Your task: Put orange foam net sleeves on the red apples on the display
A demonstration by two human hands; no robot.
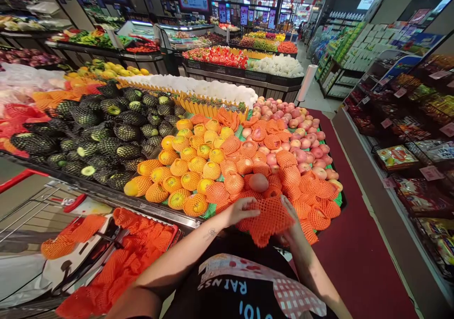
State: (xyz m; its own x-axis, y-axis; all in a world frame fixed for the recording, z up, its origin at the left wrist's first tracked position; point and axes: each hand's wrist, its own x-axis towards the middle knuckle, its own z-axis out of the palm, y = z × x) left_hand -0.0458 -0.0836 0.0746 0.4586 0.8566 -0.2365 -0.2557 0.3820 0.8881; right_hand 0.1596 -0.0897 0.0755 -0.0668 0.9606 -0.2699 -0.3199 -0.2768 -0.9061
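An orange foam net sleeve (271, 218) is stretched between my hands above the near edge of the fruit display. My left hand (243, 212) pinches its left edge with curled fingers. On the other side my right hand (291, 222) grips the sleeve, its fingers partly hidden behind the mesh. A bare apple (258, 182) lies just beyond the sleeve, on the pile. Around it sit several apples in the same orange netting (234, 183), and loose netting covers the right front corner.
Yellow-netted oranges (189, 179) and black-netted green fruit (117, 132) fill the display to the left. Bare apples (308, 141) lie at the back right. A cart at lower left holds a heap of orange netting (131, 257). Packaged-goods shelves (400, 158) stand right of the aisle.
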